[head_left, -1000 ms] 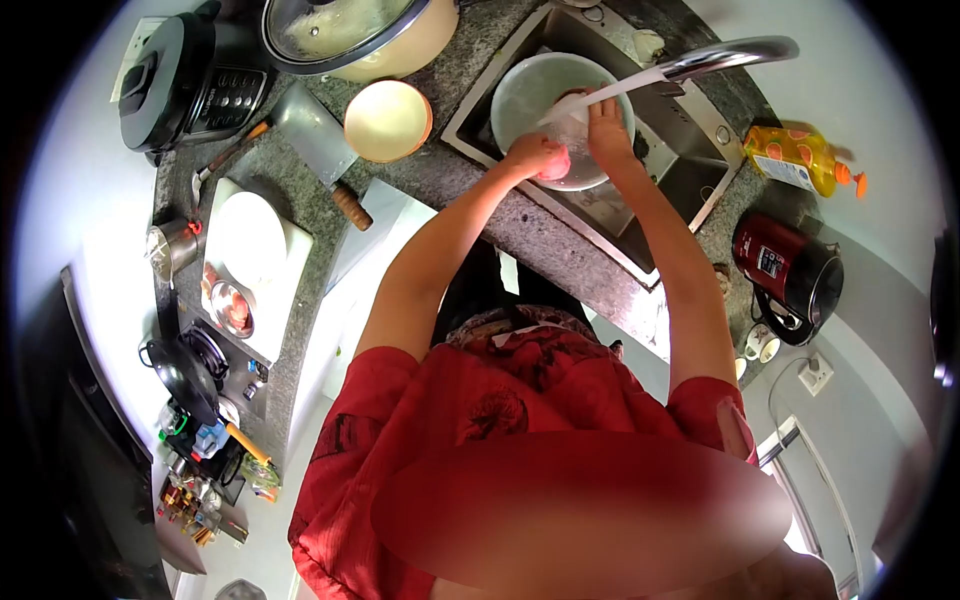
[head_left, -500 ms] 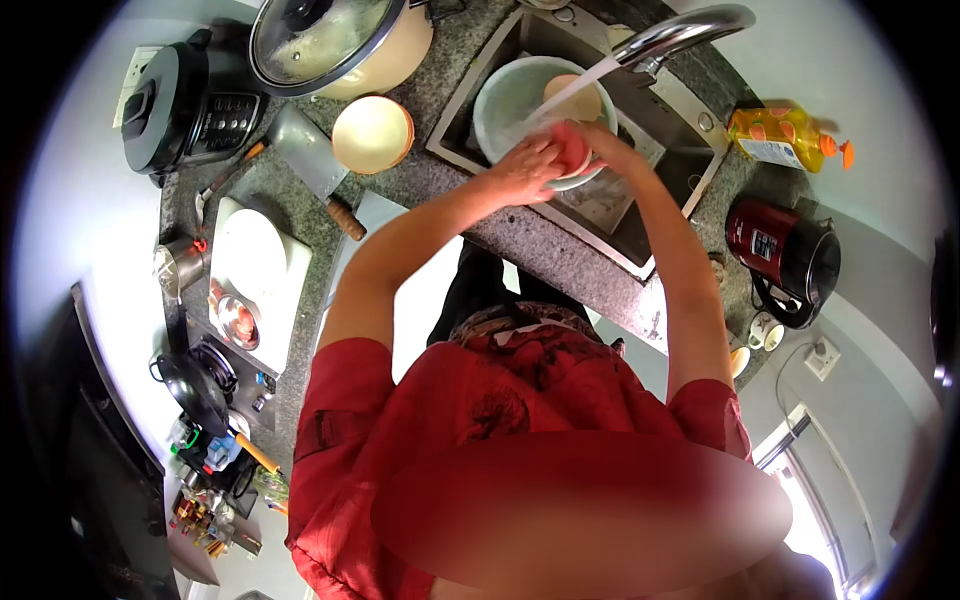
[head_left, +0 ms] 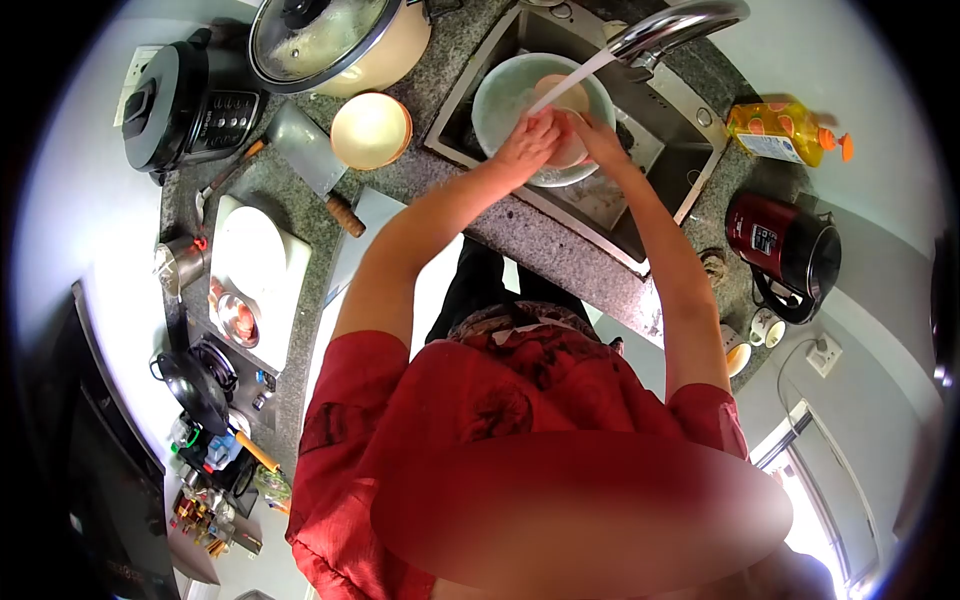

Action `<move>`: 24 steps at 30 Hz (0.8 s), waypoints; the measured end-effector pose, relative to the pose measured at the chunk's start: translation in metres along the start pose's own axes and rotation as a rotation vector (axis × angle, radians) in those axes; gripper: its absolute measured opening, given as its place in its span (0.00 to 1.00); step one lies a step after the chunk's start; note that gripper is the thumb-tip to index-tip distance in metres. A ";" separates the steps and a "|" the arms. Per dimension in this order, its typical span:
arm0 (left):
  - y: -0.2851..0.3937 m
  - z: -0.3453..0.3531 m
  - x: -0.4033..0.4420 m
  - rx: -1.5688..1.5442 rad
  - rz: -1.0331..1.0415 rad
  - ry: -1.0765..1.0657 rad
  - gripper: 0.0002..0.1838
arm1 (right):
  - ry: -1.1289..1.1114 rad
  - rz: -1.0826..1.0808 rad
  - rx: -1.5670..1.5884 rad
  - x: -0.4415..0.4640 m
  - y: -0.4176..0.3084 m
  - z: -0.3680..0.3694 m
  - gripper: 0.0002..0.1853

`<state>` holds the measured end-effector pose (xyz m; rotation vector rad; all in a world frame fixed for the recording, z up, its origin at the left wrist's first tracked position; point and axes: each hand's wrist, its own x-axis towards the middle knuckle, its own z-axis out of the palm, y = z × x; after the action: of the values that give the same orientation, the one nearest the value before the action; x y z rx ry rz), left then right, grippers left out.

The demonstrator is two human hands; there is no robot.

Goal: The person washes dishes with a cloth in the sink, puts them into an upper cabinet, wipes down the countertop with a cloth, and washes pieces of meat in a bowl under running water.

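Note:
A pale basin (head_left: 488,100) stands in the steel sink (head_left: 655,205), with water running into it from the curved tap (head_left: 675,25). Over the basin's near side, my left hand (head_left: 530,145) and my right hand (head_left: 602,145) are wrapped round a small pinkish bowl (head_left: 568,150) from its two sides. The stream falls close to my left fingers. Another round, light-orange bowl (head_left: 568,92) lies in the basin behind my hands.
Left of the sink are an orange-rimmed bowl (head_left: 370,131), a cleaver (head_left: 305,150), a large lidded pot (head_left: 375,60), a black cooker (head_left: 175,110) and a white board (head_left: 292,270). Rightwards stand a yellow soap bottle (head_left: 780,130) and a red kettle (head_left: 765,240).
The view has shifted slightly. My hands have come together around the pinkish bowl and risen from deeper in the basin. Since the last earlier frame, that bowl has tilted and moved slightly.

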<state>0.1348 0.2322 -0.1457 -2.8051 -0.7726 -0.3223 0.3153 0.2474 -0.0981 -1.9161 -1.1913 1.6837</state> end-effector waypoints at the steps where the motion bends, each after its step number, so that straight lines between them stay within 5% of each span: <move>1: 0.011 0.012 0.005 -0.184 -0.261 -0.123 0.20 | 0.237 -0.160 -0.344 0.006 0.000 0.003 0.25; 2: 0.019 0.024 0.005 -0.370 -0.523 -0.248 0.16 | 0.236 -0.160 -0.345 0.012 0.004 0.004 0.25; 4: 0.015 0.020 0.000 -0.536 -0.635 -0.360 0.10 | 0.614 -0.442 -0.441 0.032 0.024 0.007 0.22; 6: 0.010 0.002 -0.002 -0.982 -0.943 -0.590 0.07 | 0.542 -0.364 -0.188 0.046 0.036 0.006 0.21; 7: 0.015 0.005 -0.008 -0.981 -0.944 -0.592 0.07 | 0.435 -0.157 0.253 0.042 0.041 0.010 0.18; 8: 0.023 0.010 -0.017 -1.113 -0.990 -0.296 0.08 | 0.307 0.058 0.684 0.041 0.045 0.014 0.16; 9: 0.028 0.012 -0.022 -1.227 -1.018 0.013 0.08 | 0.305 0.057 0.685 0.045 0.053 0.017 0.16; 10: 0.028 -0.010 -0.017 -1.227 -1.020 0.013 0.08 | 0.070 0.134 0.875 0.054 0.073 0.023 0.15; 11: 0.024 -0.051 -0.005 -1.125 -0.848 0.269 0.08 | -0.173 0.213 1.055 0.062 0.093 0.031 0.15; 12: 0.022 -0.079 0.002 -1.009 -0.669 0.511 0.08 | -0.174 0.217 1.054 0.069 0.115 0.043 0.15; 13: 0.025 -0.086 0.004 -1.011 -0.674 0.510 0.08 | -0.283 -0.049 1.004 0.054 0.104 0.060 0.14; 16: 0.024 -0.087 0.010 -0.442 -0.472 0.443 0.11 | -0.371 0.010 1.048 -0.003 0.040 0.074 0.09; 18: 0.008 -0.056 0.019 -0.488 -0.473 0.460 0.14 | -0.151 0.320 1.383 -0.002 0.057 0.087 0.27; 19: 0.001 -0.046 0.026 -0.689 -0.533 0.559 0.10 | -0.235 0.371 1.171 0.005 0.072 0.080 0.08; 20: -0.004 -0.039 0.028 -0.690 -0.538 0.564 0.10 | -0.233 0.372 1.164 0.010 0.087 0.074 0.08; 22: -0.020 -0.047 0.035 -1.261 -0.899 -0.117 0.07 | -0.295 0.411 0.920 0.004 0.086 0.070 0.05; 24: -0.038 -0.051 0.039 -1.440 -1.084 -0.173 0.08 | -0.223 0.391 0.855 -0.017 0.071 0.058 0.05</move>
<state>0.1392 0.2694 -0.0814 -2.9937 -3.0524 -1.1667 0.2882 0.1761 -0.1521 -1.4682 -0.0500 2.1534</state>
